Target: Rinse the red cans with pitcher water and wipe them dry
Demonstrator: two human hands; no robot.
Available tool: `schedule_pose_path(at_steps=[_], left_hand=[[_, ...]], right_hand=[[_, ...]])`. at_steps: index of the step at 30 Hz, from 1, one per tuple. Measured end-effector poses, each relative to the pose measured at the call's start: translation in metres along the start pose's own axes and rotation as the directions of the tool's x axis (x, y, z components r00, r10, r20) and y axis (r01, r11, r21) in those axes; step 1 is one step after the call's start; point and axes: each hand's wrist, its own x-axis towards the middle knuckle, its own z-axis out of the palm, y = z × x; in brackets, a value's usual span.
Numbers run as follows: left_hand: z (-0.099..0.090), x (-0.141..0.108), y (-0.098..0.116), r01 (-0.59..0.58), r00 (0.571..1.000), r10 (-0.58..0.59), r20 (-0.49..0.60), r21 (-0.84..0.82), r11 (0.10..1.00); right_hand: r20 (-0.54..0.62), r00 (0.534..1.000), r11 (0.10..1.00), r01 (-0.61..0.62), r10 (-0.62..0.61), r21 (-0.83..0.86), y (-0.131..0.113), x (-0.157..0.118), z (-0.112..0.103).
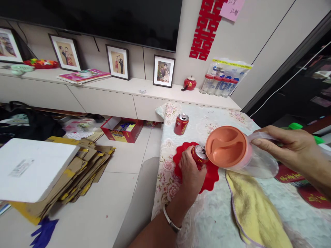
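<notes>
Pitcher tilts sideways, its handle gripped by the right hand, its orange lid right beside the red drink can; the left hand wraps that can, within its curled fingers, over a scalloped red mat.

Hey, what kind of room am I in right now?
It looks like a living room in a home: a big TV on the wall, framed photos lined up on the long cabinet below, and a table with a flowered tablecloth.
</notes>
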Motion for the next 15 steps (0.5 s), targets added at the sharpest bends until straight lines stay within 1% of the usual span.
schedule_pose_path(at_steps=[2, 4, 7, 12, 15], left_hand=[[0.0007, -0.0003, -0.0008, -0.002, 1.0, 0.002, -0.006, 0.002, 1.0], [0.0011, -0.0005, -0.0013, -0.007, 1.0, 0.007, -0.009, 0.005, 1.0], [0.0011, -0.0005, -0.0015, -0.012, 1.0, 0.012, -0.008, 0.01, 1.0], [0.0006, 0.0001, -0.0009, -0.011, 1.0, 0.011, 0.002, 0.016, 1.0], [0.0003, 0.0001, -0.0005, -0.011, 1.0, 0.011, 0.005, 0.015, 1.0]], right_hand=[[0.029, 0.999, 0.999, 0.014, -0.016, 0.045, 0.0006, -0.0006, -0.0003], [0.024, 1.0, 0.998, 0.013, -0.015, 0.068, 0.0009, -0.0011, -0.0003], [0.015, 1.0, 0.998, 0.012, -0.013, 0.069, 0.0025, -0.0019, 0.0], [0.017, 0.998, 0.997, 0.055, -0.056, 0.059, 0.0085, -0.0045, 0.0007], [0.018, 0.998, 0.996, 0.059, -0.06, 0.064, 0.0097, -0.0056, 0.0009]])
